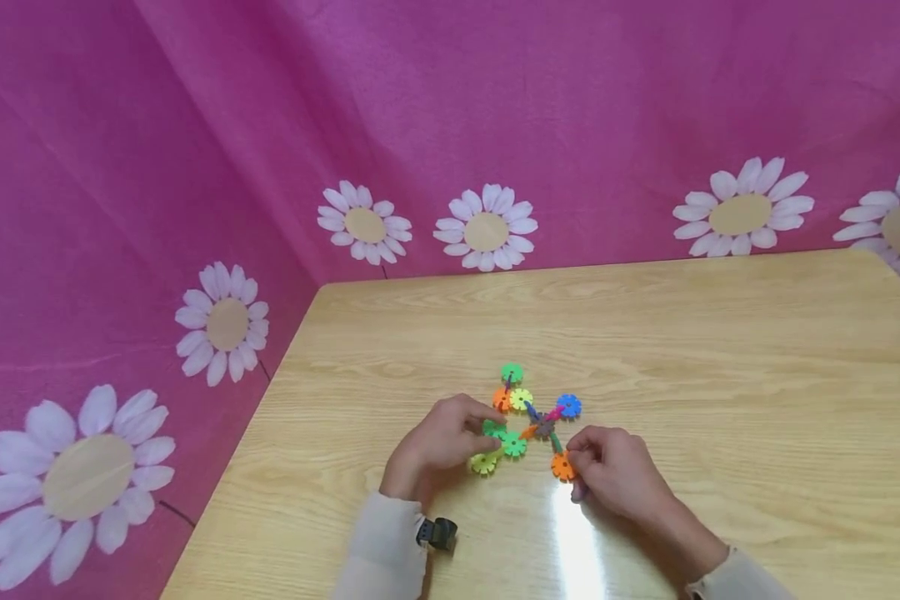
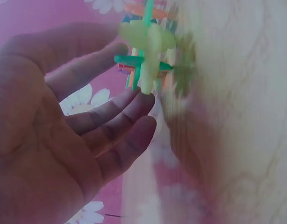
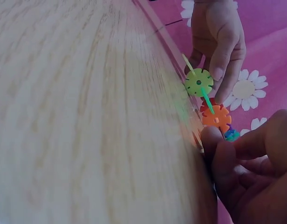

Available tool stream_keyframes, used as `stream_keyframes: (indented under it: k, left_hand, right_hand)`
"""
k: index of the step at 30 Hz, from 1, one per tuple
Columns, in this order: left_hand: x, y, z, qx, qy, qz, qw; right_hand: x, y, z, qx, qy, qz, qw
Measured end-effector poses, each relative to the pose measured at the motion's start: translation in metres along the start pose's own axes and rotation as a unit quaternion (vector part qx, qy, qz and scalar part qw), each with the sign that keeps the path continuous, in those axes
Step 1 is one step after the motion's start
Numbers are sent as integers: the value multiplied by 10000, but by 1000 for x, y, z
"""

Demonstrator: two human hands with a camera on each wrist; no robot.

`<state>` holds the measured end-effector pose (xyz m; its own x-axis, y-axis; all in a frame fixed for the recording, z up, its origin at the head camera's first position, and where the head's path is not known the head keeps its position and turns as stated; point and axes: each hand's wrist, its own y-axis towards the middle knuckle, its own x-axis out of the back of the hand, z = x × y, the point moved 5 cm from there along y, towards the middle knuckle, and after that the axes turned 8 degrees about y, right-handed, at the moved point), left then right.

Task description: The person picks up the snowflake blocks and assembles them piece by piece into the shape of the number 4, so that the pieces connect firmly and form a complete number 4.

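Between both hands on the wooden table lies a joined chain of interlocking notched plastic discs in several colours, with a dark brown disc [image 1: 544, 426] at its crossing. My left hand [image 1: 444, 435] holds the green discs [image 1: 513, 444] at the left between thumb and fingers; in the left wrist view its lower fingers [image 2: 129, 126] are loosely bent. A yellow-green disc [image 1: 483, 464] sits just below. My right hand [image 1: 621, 468] pinches the orange disc [image 1: 562, 467] at the near end by its right edge. Its fingertips are partly hidden; something dark purple shows beneath them.
The chain's far end carries a green disc [image 1: 512, 372], another orange one [image 1: 502, 400] and a yellow one [image 1: 521, 399]. A blue disc [image 1: 569, 406] juts out to the right. Behind and left of the table [image 1: 720, 358] hangs a magenta cloth [image 1: 570, 108] with white flowers.
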<state>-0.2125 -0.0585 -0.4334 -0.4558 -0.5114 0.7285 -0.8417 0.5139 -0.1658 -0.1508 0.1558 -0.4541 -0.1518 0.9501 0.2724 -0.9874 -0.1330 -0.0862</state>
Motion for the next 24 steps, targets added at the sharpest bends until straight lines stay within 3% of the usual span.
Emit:
stream_keyframes:
  k: [6, 17, 21, 24]
  left_hand:
    - [-6, -1, -1, 41, 196, 198, 9996]
    - [-2, -4, 5, 27, 874, 102, 9961]
    - [3, -8, 10, -71, 765, -148, 9969]
    - [14, -14, 17, -119, 414, -650, 9970]
  right_hand:
    - [-1, 3, -1, 7, -215, -150, 9997]
    - [-8, 8, -1, 2, -492, -222, 9985]
    - [-6, 7, -1, 28, -512, -193, 9985]
    - [1, 6, -1, 81, -548, -171, 9983]
